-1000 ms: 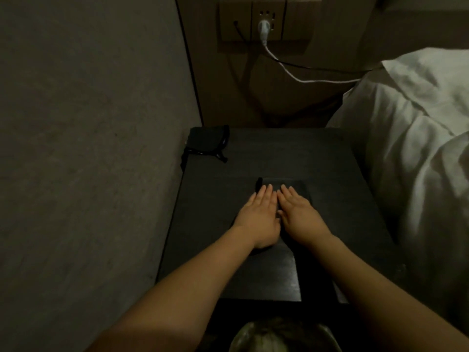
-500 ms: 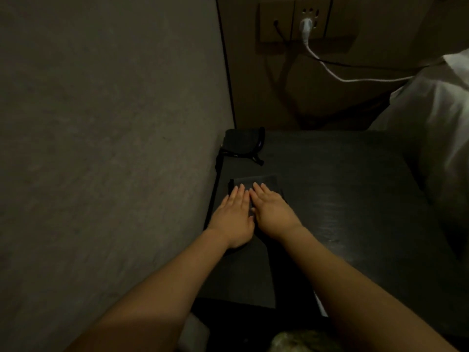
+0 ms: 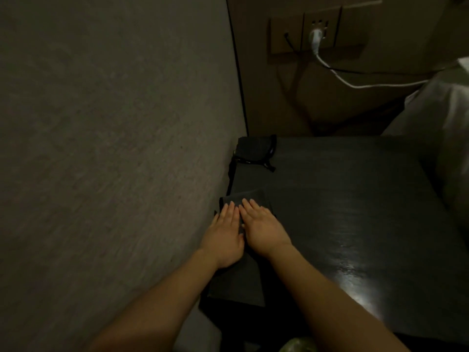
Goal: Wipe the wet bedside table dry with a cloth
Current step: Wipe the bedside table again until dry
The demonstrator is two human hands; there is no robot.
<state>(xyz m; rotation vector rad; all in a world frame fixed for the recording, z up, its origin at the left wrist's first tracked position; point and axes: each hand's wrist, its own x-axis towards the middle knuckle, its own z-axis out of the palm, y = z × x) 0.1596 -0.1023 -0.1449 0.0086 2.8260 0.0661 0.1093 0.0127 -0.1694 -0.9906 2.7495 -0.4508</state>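
The dark bedside table (image 3: 342,194) fills the right half of the view, and a wet sheen (image 3: 355,265) glints on its near right part. A dark folded cloth (image 3: 251,195) lies flat at the table's left edge, against the wall. My left hand (image 3: 225,237) and my right hand (image 3: 262,228) rest side by side on it, palms down and fingers straight, pressing it onto the surface. Only the cloth's far end shows beyond my fingertips.
A grey wall (image 3: 114,148) runs close along the table's left side. A black pouch (image 3: 253,149) sits in the far left corner. A white cable (image 3: 355,85) runs from the wall socket (image 3: 317,34) towards the white bedding (image 3: 441,123) on the right.
Both hands have slid the cloth leftwards from the table's middle to its left edge by the wall. The view has swung left with them.
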